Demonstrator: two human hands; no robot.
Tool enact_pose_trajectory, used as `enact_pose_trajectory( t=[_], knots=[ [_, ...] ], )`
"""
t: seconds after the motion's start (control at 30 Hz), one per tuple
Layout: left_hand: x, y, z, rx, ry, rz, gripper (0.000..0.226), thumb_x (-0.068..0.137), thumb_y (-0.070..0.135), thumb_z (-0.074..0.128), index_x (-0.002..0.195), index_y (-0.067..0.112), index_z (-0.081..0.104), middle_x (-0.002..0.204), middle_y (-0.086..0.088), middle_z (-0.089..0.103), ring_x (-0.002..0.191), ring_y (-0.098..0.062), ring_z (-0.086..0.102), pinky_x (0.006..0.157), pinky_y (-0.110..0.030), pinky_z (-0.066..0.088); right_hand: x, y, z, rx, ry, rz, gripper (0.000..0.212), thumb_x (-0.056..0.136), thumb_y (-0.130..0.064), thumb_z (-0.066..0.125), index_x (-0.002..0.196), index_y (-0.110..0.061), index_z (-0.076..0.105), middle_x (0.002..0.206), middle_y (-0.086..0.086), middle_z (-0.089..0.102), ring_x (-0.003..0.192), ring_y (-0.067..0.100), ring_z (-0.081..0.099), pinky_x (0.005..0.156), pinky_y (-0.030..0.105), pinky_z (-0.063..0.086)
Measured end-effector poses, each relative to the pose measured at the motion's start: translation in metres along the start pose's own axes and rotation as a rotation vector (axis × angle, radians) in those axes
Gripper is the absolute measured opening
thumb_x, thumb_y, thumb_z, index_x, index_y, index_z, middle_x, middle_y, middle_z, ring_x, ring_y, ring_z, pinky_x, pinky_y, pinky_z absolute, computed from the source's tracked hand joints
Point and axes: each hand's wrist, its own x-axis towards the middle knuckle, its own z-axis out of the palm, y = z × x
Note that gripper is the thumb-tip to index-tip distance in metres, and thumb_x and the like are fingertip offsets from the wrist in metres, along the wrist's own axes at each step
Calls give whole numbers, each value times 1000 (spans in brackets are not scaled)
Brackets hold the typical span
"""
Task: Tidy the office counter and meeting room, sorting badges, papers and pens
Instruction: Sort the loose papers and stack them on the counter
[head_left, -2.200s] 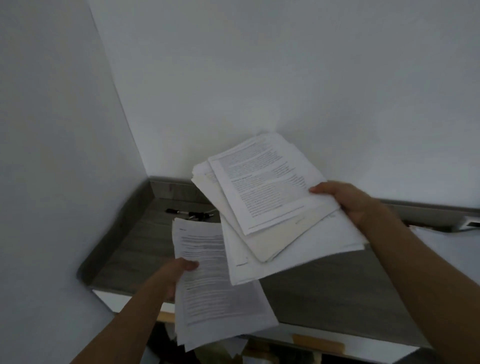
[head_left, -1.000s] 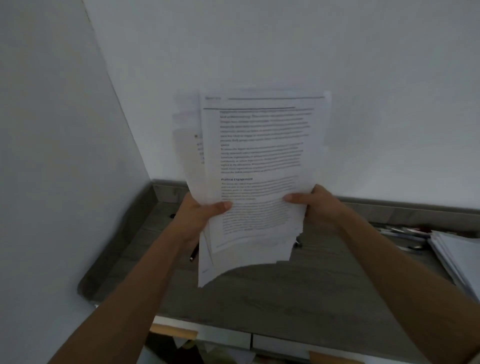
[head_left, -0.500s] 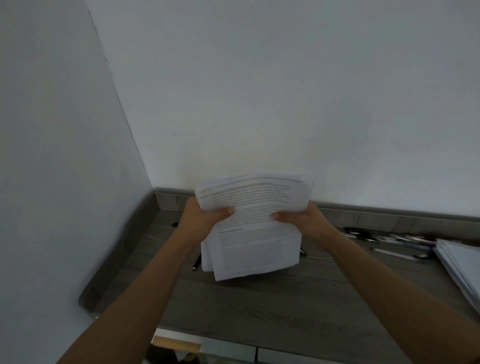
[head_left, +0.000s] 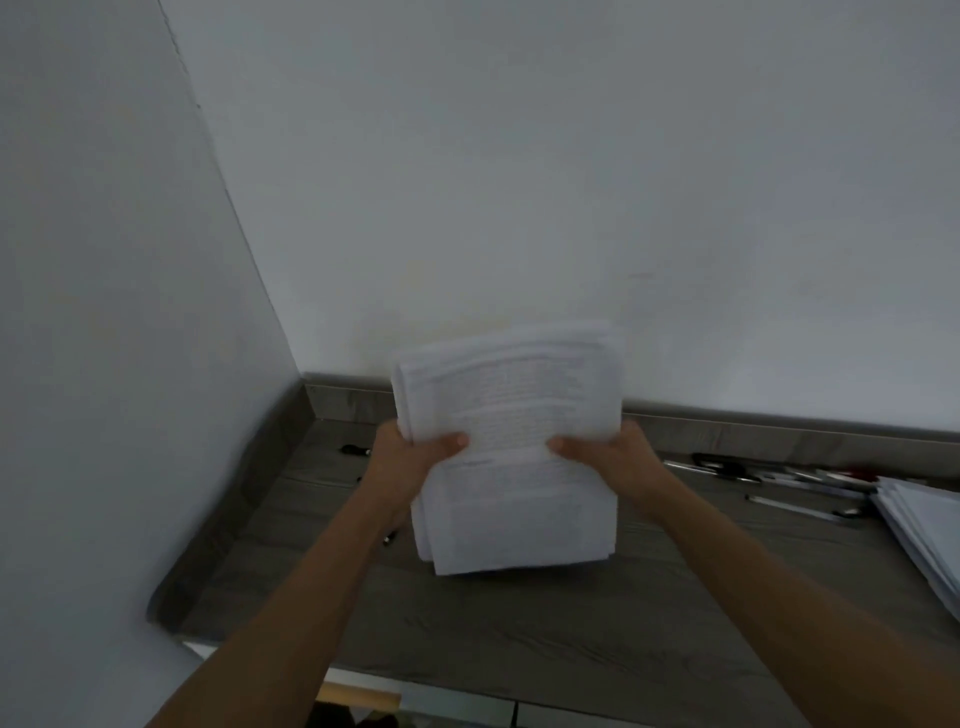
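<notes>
Head view, both hands (head_left: 415, 457) gripping papers (head_left: 511, 447) upright

Both hands hold stack of printed papers (head_left: 511, 467) upright over grey wood-grain desk (head_left: 519, 634). Left hand (head_left: 410, 462) grips left edge, thumb across front sheet; right hand (head_left: 608, 457) grips right edge likewise. Stack's lower edge at or just above desk surface, cannot tell which. Pens (head_left: 769, 478) scattered along back edge at right. Second paper pile (head_left: 924, 535) far right. Dark pen (head_left: 356, 449) near left corner. White walls behind.
</notes>
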Motion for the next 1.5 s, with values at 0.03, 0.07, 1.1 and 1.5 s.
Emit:
enact_pose_trajectory(
  t=[0.03, 0.07, 1.1, 1.5],
  knots=[
    [3, 11, -2, 9, -29, 29, 34, 70, 5, 77, 102, 8, 68, 100, -5, 74, 94, -23, 70, 75, -38, 59, 1, -13, -1, 7, 0, -35, 24, 77, -12, 78, 99, -16, 71, 98, -1, 75, 87, 13, 73, 70, 29, 60],
    [6, 22, -4, 20, -74, 41, 34, 70, 6, 76, 102, 8, 67, 100, -4, 74, 93, -21, 71, 73, -36, 59, 2, -26, -3, 33, 5, -71, 23, 78, -10, 77, 99, -16, 71, 95, -2, 76, 86, 13, 73, 69, 29, 60],
    [-9, -7, 9, 84, -69, 134, 34, 74, 0, 76, 101, 19, 67, 105, 1, 71, 98, -15, 68, 80, -32, 58, -3, -14, -16, 28, -21, -123, 33, 76, -11, 79, 107, -15, 71, 109, 2, 73, 102, 20, 69, 83, 39, 57],
    [-14, -46, 10, 135, -89, 16, 38, 73, -6, 75, 101, 18, 66, 103, 5, 69, 92, -5, 67, 75, -21, 56, -16, 43, -11, 55, -53, 37, 43, 75, -10, 78, 116, -15, 67, 116, 2, 70, 109, 21, 65, 92, 42, 55]
  ],
)
